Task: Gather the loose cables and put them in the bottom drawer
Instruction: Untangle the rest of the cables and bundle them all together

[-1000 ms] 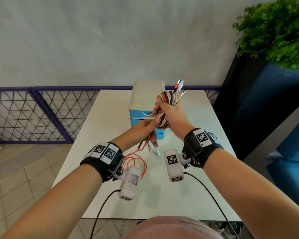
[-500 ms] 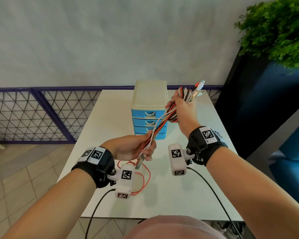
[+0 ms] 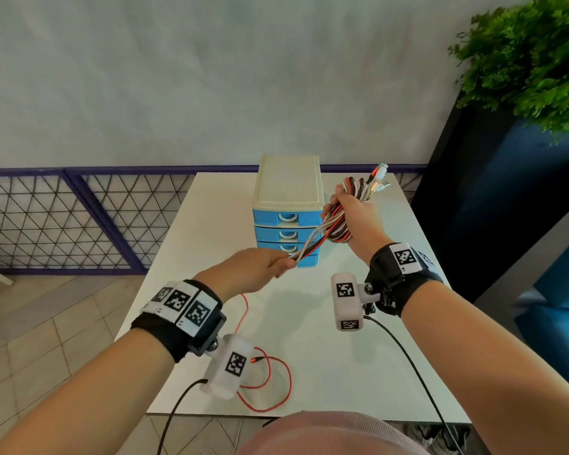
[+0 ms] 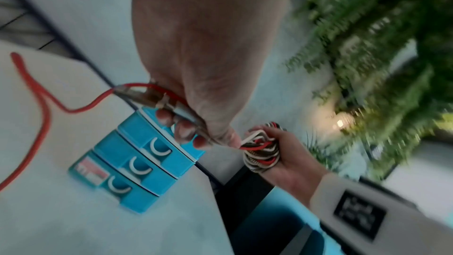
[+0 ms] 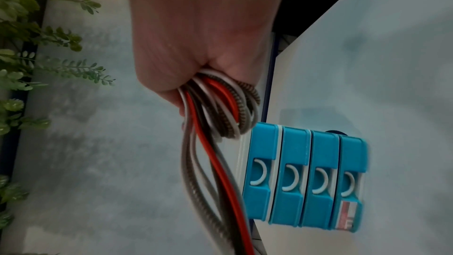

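Observation:
My right hand (image 3: 349,208) grips a coiled bundle of red, white and braided cables (image 3: 342,224), held up just right of the blue drawer unit (image 3: 288,208). Connector ends stick out above the fist. Several tails run taut down-left to my left hand (image 3: 276,262), which grips them palm down in front of the bottom drawer (image 3: 309,260). A red cable (image 3: 270,382) trails from under that hand to loops on the table. In the wrist views, the left hand (image 4: 196,123) pinches the tails, and the right hand (image 5: 203,55) holds the bundle (image 5: 220,108). All drawers (image 5: 304,177) are shut.
The white table (image 3: 358,356) holds the drawer unit at its far middle. A purple mesh fence (image 3: 79,218) runs behind and to the left. A dark planter with a green plant (image 3: 523,60) stands to the right. Black wrist-camera leads (image 3: 408,356) hang over the near edge.
My left hand slid from the bundle down along the tails, then turned palm down, pulling them taut. My right hand shifted slightly right with the bundle.

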